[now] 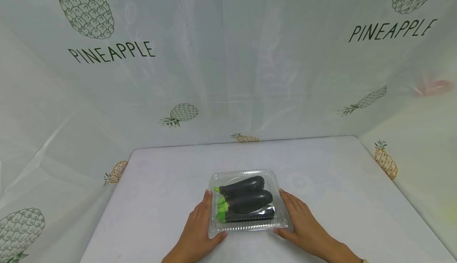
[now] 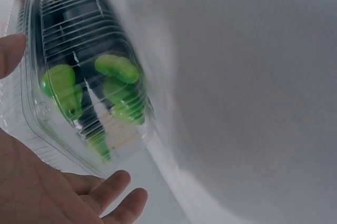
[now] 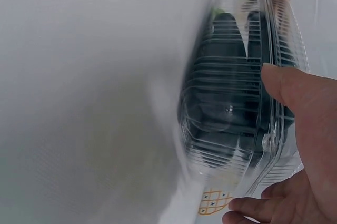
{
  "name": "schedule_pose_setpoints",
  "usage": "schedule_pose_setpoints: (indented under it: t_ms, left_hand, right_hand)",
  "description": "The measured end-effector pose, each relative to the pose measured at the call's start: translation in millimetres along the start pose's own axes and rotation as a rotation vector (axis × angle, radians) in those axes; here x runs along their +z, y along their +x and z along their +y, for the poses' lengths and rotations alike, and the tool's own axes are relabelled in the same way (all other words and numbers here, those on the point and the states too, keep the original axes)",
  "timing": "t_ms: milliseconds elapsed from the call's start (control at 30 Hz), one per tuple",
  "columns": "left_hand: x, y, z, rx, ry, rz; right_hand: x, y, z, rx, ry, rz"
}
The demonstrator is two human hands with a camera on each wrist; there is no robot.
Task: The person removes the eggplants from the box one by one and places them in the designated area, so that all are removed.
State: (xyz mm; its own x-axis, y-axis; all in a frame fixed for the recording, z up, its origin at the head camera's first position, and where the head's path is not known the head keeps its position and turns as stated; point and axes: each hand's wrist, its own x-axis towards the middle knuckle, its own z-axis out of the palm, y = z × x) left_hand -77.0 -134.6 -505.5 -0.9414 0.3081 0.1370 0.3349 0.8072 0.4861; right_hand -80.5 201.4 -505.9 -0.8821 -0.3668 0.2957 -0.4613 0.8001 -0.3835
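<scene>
A clear plastic clamshell box (image 1: 246, 227) with several dark eggplants (image 1: 250, 201) inside lies level at the front middle of the table. Its lid lies over them, and their green stem ends (image 2: 121, 92) point to the left. My left hand (image 1: 198, 223) grips the box's left side, thumb at the front rim and fingers along the side. On the opposite side my right hand (image 1: 303, 225) holds it the same way. In the right wrist view the right thumb (image 3: 284, 84) presses on the ridged rim. Some fingers of each hand are hidden behind the box in the wrist views.
The white table (image 1: 171, 167) reaches back to a pale plastic curtain (image 1: 242, 56) printed with pineapples. The curtain also hangs along both sides. A blurred red patch (image 1: 433, 87) shows through it at the right.
</scene>
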Motion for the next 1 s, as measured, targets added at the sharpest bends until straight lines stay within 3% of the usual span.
schedule_pose_setpoints:
  t_ms: [233,433,1000]
  left_hand:
    - [4.8,-1.9,0.8,0.010,0.000,0.034]
    - [4.9,-2.2,3.8,-0.010,-0.021,0.028]
    - [6.5,-1.8,10.5,-0.063,-0.019,0.038]
  right_hand:
    - [1,-0.2,-3,0.008,0.011,-0.003]
    - [2,-0.3,-4,-0.040,-0.004,0.041]
    - [2,0.4,-6,-0.019,0.030,0.032]
